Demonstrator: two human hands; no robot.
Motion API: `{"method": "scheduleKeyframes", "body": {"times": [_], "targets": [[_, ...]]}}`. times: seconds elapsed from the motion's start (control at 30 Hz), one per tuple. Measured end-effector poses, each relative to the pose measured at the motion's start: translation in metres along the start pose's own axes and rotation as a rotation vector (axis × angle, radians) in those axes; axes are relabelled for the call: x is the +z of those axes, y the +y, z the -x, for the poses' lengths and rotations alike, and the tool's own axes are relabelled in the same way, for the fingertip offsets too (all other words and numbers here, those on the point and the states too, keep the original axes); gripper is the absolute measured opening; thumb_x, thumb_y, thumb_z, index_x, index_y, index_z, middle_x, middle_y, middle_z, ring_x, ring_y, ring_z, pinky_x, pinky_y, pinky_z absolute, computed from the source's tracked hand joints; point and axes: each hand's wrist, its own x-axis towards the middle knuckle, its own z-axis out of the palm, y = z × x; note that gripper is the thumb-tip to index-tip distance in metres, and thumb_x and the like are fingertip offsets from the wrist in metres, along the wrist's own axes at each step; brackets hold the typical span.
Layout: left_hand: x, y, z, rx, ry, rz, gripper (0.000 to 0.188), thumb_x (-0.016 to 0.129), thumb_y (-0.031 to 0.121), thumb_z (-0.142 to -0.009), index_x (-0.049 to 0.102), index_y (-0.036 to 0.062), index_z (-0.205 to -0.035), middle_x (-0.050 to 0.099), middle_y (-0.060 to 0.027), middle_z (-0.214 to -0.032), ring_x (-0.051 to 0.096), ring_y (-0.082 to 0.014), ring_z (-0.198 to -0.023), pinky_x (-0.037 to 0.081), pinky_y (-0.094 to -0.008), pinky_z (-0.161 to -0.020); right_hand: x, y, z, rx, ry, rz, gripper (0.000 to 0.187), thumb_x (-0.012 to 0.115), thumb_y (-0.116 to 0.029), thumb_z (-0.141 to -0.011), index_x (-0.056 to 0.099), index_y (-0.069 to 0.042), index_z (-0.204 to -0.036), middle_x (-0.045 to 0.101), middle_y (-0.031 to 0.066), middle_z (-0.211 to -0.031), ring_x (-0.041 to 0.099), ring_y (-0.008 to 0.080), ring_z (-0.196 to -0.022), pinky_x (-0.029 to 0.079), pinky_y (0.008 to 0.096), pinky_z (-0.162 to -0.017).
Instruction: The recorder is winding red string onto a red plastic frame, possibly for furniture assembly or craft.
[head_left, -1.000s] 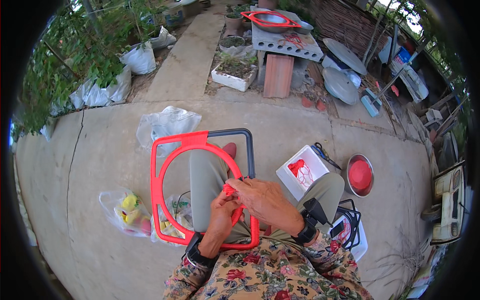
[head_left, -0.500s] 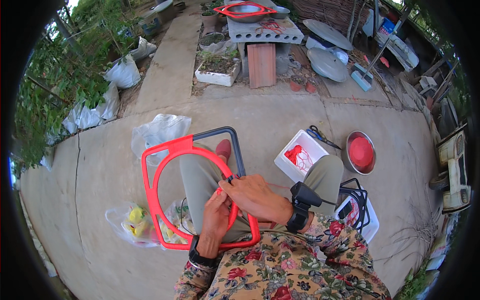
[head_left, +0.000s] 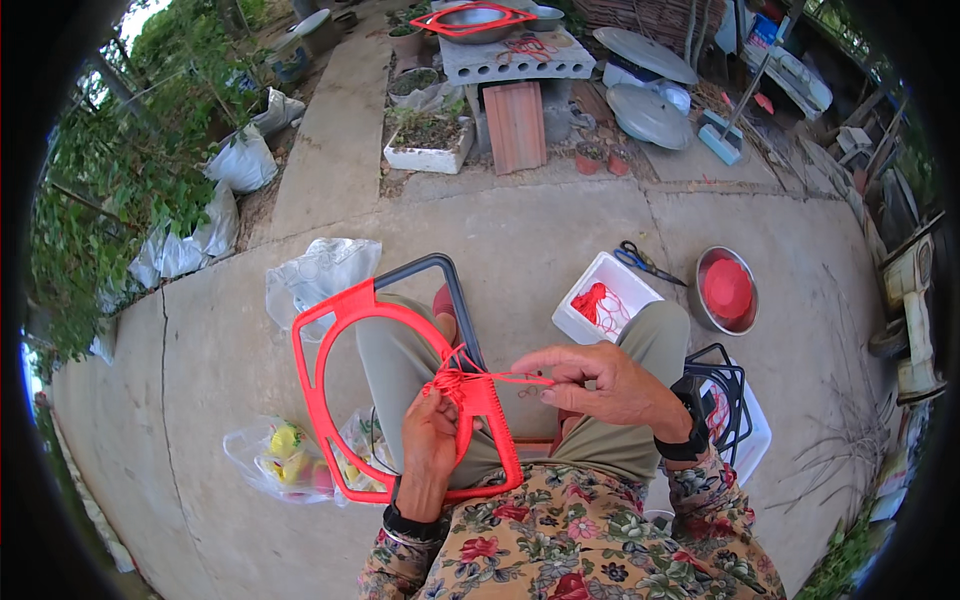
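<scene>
Left hand (head_left: 430, 446) gripping, fingers pointing up; right hand (head_left: 625, 392) turned leftward, thumb beneath the forefinger

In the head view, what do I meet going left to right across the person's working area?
Yellow-filled plastic bag, left hand, red strands stretching across, right hand, metal bowl.

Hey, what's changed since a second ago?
The right hand has moved rightward, away from the left hand, with red cord now stretched between them. The left hand still holds cord at the frame. The white box and scissors stayed put.
</scene>
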Motion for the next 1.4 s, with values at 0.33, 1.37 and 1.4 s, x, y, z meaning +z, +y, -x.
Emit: {"method": "scheduleKeyframes", "body": {"times": [0.33,1.37,1.4], "targets": [[0.011,0.010,-0.002,-0.228,0.102,-0.019,0.020,0.046,0.017,-0.096,0.056,0.0012,-0.103,0.065,-0.0129,-0.086,0.063,-0.0258,-0.067,0.052,-0.0370,-0.052,0.007,0.051,-0.010,-0.031,0.273,-0.126,0.019,0.053,-0.012,-0.088,0.067,-0.003,-0.097,0.053,-0.0027,-0.070,0.047,0.0027,-0.059,0.040,0.0209,-0.050],[0.017,0.004,-0.005,-0.285,0.032,-0.304,0.024,0.041,0.012,-0.096,0.058,-0.0022,-0.103,0.064,-0.0150,-0.074,0.062,-0.0232,-0.054,0.049,-0.0302,-0.042,0.090,0.102,-0.048,0.152,0.312,0.010,0.034,0.050,-0.027,-0.094,0.066,0.002,-0.088,0.058,0.0111,-0.056,0.055,0.0151,-0.053,0.043,0.0348,-0.053],[0.016,0.003,-0.005,-0.285,0.031,-0.306,0.024,0.041,0.012,-0.096,0.058,-0.0022,-0.103,0.064,-0.0150,-0.074,0.062,-0.0232,-0.054,0.049,-0.0302,-0.042,0.089,0.105,-0.047,0.202,0.259,-0.073,0.033,0.049,-0.027,-0.095,0.067,0.001,-0.091,0.057,0.0086,-0.057,0.053,0.0133,-0.052,0.043,0.0329,-0.052]]}}
